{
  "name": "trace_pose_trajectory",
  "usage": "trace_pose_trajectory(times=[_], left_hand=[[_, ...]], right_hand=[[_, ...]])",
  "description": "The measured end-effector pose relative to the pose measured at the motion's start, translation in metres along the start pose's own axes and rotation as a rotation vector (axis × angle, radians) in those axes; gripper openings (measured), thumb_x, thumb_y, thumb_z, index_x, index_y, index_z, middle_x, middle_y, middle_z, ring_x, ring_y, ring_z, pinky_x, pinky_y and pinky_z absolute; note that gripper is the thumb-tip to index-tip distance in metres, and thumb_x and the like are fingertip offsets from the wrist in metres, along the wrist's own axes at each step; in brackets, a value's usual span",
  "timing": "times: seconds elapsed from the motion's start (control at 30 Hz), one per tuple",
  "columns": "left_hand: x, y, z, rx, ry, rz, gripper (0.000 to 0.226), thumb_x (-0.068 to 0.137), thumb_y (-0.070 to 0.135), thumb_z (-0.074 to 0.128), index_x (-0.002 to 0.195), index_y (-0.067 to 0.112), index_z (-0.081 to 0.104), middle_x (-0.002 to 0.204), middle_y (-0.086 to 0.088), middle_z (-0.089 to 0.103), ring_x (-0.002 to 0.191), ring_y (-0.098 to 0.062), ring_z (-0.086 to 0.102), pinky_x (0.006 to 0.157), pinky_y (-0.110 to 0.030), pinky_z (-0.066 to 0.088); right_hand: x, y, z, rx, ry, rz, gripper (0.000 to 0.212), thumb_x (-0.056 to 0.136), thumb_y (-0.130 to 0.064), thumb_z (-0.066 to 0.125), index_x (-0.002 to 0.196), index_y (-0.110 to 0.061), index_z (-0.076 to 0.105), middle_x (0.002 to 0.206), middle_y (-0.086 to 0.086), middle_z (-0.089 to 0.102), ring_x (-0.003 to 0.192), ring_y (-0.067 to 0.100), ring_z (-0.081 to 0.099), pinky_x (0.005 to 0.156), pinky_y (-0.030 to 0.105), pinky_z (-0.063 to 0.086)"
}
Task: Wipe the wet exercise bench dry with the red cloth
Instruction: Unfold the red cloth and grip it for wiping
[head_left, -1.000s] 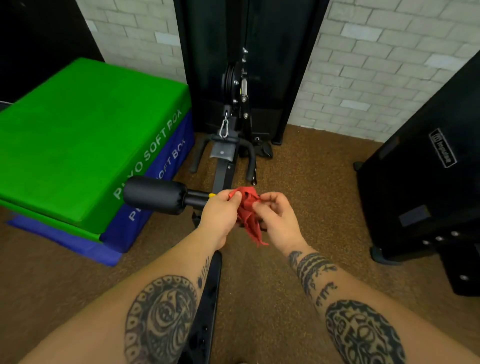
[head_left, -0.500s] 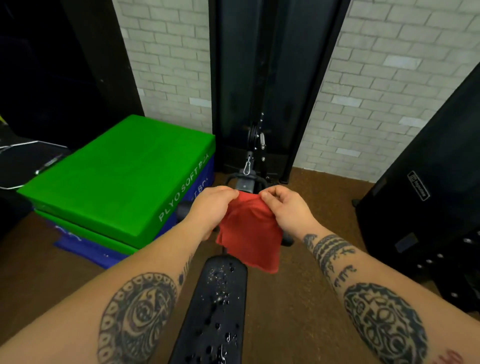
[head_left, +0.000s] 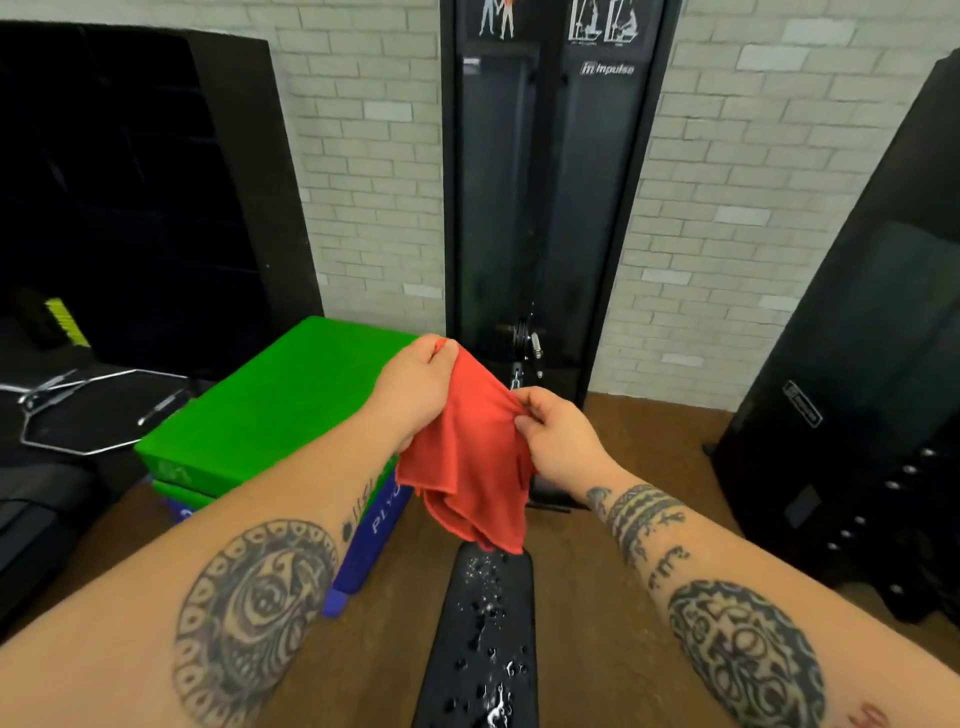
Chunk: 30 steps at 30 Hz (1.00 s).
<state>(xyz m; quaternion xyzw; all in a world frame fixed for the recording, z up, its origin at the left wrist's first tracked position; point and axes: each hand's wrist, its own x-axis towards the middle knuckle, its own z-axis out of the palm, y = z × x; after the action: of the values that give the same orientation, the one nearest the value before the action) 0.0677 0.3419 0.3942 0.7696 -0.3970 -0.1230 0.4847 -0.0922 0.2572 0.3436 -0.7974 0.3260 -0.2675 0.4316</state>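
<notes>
Nearest you, the exercise bench (head_left: 480, 649) runs up the middle of the view; its near end is cut off by the bottom edge, and water drops bead on its black pad. The bench's far end is partly hidden behind the hanging hem of the red cloth (head_left: 470, 457), which dangles over it; you cannot tell if the hem touches. Your left hand (head_left: 415, 389) has its grip pinched shut on the cloth's upper corner, and your right hand (head_left: 558, 436) is clamped on the opposite edge, slightly lower. Bare brown floor (head_left: 597, 597) lies open on both sides of the bench. Left of it sits the green plyo box (head_left: 270, 405), its blue lower layers mostly covered by your forearm. A black machine (head_left: 857, 389) crowds the right side. Beyond stands the cable tower (head_left: 545, 208), top cropped.
</notes>
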Motion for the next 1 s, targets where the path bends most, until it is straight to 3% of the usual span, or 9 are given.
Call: trace_pose_trajectory(times=[0.13,0.27,0.43,0.53,0.63,0.73,0.83,0.9,1.0], left_hand=[[-0.002,0.008,-0.023,-0.044,0.106,0.0,0.031,0.103,0.039,0.041,0.114,0.021,0.064,0.111,-0.003,0.066,0.104,-0.022,0.058,0.085,-0.032,0.041],[0.002,-0.004,-0.039,-0.034,0.175,-0.004,0.027,0.102,0.041,0.044,0.105,0.024,0.065,0.105,-0.003,0.067,0.101,-0.023,0.06,0.083,-0.032,0.042],[0.01,-0.019,-0.04,-0.043,0.225,-0.07,0.021,0.102,0.036,0.047,0.09,0.024,0.06,0.094,-0.009,0.065,0.103,-0.032,0.061,0.077,-0.031,0.04],[0.013,-0.045,-0.039,-0.079,0.262,-0.177,0.026,0.1,0.041,0.048,0.095,0.021,0.065,0.096,-0.01,0.067,0.102,-0.034,0.063,0.087,-0.039,0.048],[0.009,-0.087,-0.031,-0.19,0.307,-0.289,0.029,0.096,0.046,0.05,0.086,0.022,0.065,0.088,-0.006,0.066,0.083,-0.024,0.063,0.087,-0.044,0.055],[-0.008,-0.132,-0.019,-0.269,0.35,-0.401,0.029,0.103,0.034,0.049,0.082,0.017,0.06,0.075,0.0,0.062,0.062,-0.009,0.058,0.06,-0.021,0.05],[-0.023,-0.173,-0.008,-0.367,0.301,-0.483,0.029,0.103,0.035,0.048,0.083,0.017,0.057,0.066,-0.001,0.055,0.054,-0.013,0.051,0.05,-0.022,0.041],[-0.033,-0.188,-0.001,-0.449,0.241,-0.536,0.026,0.104,0.036,0.047,0.087,0.019,0.057,0.065,0.002,0.051,0.052,-0.01,0.048,0.053,-0.022,0.04],[-0.042,-0.204,0.015,-0.581,0.133,-0.597,0.023,0.102,0.037,0.05,0.092,0.02,0.062,0.077,0.0,0.058,0.067,-0.015,0.055,0.072,-0.04,0.049]], right_hand=[[-0.008,-0.023,-0.001,-0.125,-0.026,-0.116,0.014,0.1,-0.025,0.056,0.11,-0.027,0.065,0.103,-0.009,0.073,0.096,0.007,0.065,0.089,0.026,0.049],[-0.005,-0.025,-0.009,-0.155,-0.205,-0.126,0.027,0.094,-0.041,0.064,0.093,-0.015,0.07,0.08,0.004,0.072,0.068,0.009,0.061,0.071,0.036,0.052],[0.016,0.002,-0.021,0.147,-0.649,0.185,0.035,0.082,-0.04,0.074,0.103,-0.012,0.072,0.095,0.009,0.077,0.082,0.019,0.071,0.07,0.031,0.059],[0.039,0.029,-0.019,0.194,-0.753,0.274,0.051,0.074,-0.042,0.078,0.109,-0.006,0.071,0.098,0.01,0.077,0.082,0.017,0.072,0.083,0.035,0.058],[0.056,0.064,0.002,0.236,-0.741,0.31,0.071,0.058,-0.055,0.089,0.109,-0.009,0.072,0.111,0.021,0.072,0.093,0.03,0.068,0.093,0.047,0.052],[0.058,0.089,0.031,0.244,-0.661,0.319,0.046,0.068,-0.052,0.084,0.097,-0.017,0.075,0.098,0.016,0.075,0.085,0.026,0.067,0.081,0.04,0.052],[0.047,0.103,0.061,0.211,-0.542,0.303,0.033,0.091,-0.041,0.068,0.096,-0.009,0.073,0.084,0.005,0.074,0.073,0.016,0.066,0.068,0.03,0.05],[0.037,0.111,0.08,0.231,-0.427,0.309,0.027,0.096,-0.039,0.063,0.084,-0.016,0.07,0.067,-0.006,0.069,0.06,0.009,0.06,0.058,0.025,0.047],[0.03,0.126,0.103,0.234,-0.243,0.31,0.03,0.098,-0.039,0.06,0.076,-0.019,0.064,0.055,-0.01,0.06,0.054,0.011,0.052,0.054,0.028,0.044]])
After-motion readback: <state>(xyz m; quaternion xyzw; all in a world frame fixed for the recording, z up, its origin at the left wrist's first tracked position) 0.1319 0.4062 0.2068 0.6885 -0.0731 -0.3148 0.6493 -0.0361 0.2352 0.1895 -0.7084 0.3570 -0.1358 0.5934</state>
